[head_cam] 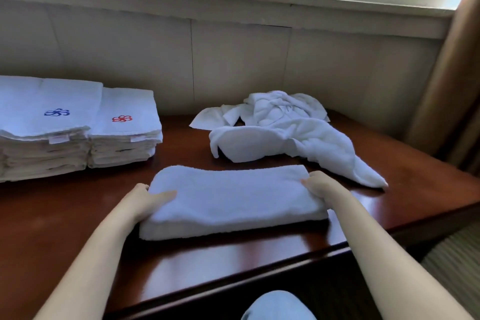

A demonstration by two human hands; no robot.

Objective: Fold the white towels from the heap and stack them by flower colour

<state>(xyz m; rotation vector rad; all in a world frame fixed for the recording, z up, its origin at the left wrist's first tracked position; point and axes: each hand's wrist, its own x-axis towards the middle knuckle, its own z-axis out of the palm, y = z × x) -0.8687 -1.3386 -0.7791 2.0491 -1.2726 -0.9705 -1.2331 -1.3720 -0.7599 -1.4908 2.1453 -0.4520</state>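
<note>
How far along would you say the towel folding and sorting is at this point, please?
Well along. Done: the blue-flower stack and red-flower stack stand side by side. In hand: the left hand and right hand grip the ends of a folded towel, flower hidden. Left: a small heap.

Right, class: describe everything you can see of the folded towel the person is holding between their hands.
The folded towel is white terry cloth, doubled into a long, thick, several-layered strip. It lies flat on the dark wooden table, lengthwise across the view, in front of the unfolded heap. No flower emblem shows on its upper face. The left hand grips its left end, thumb on top; the right hand grips the right end.
</note>
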